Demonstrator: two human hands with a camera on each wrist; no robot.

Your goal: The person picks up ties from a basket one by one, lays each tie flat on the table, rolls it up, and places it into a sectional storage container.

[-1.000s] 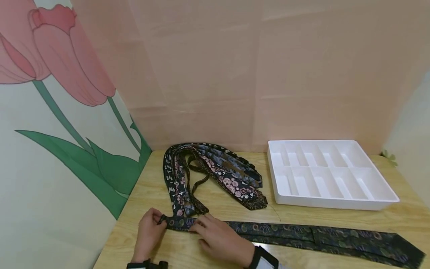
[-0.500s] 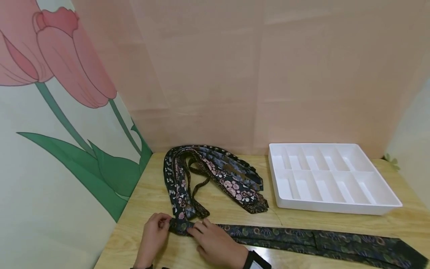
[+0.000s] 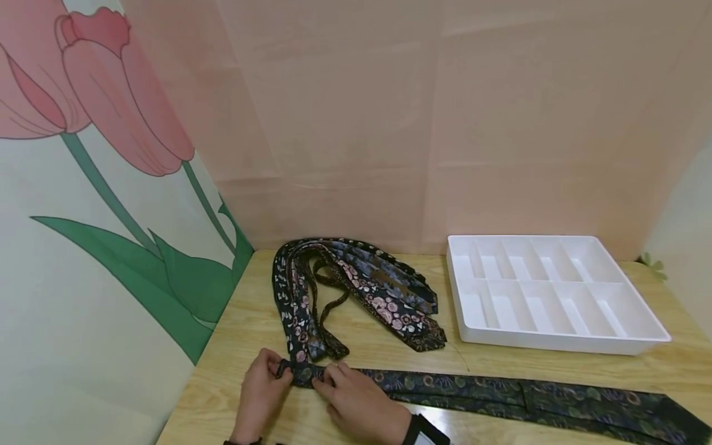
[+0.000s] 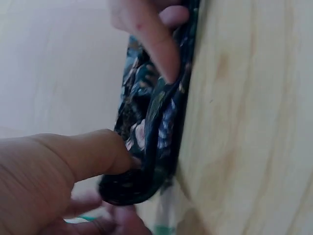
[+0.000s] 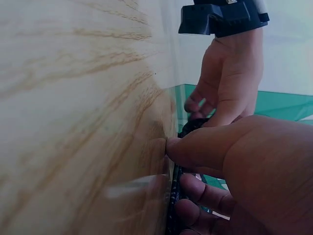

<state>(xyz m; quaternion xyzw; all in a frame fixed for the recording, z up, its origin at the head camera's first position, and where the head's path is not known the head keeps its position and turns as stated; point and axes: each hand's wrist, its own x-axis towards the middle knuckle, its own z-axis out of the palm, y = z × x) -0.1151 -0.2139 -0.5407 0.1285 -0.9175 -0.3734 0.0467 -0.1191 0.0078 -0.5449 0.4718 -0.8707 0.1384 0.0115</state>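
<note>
Left hand: pinches the folded end of the tie.
Right hand: pinches the same end, near the tabletop front edge.

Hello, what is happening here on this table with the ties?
A person is working on the narrow end of a dark patterned tie that lies stretched across the wooden table. The left hand pinches the folded-over tip, and the right hand holds the tie just beside it. Behind them lies a pile of other ties, and a white divided tray sits to the right with nothing visible in its compartments.
</note>
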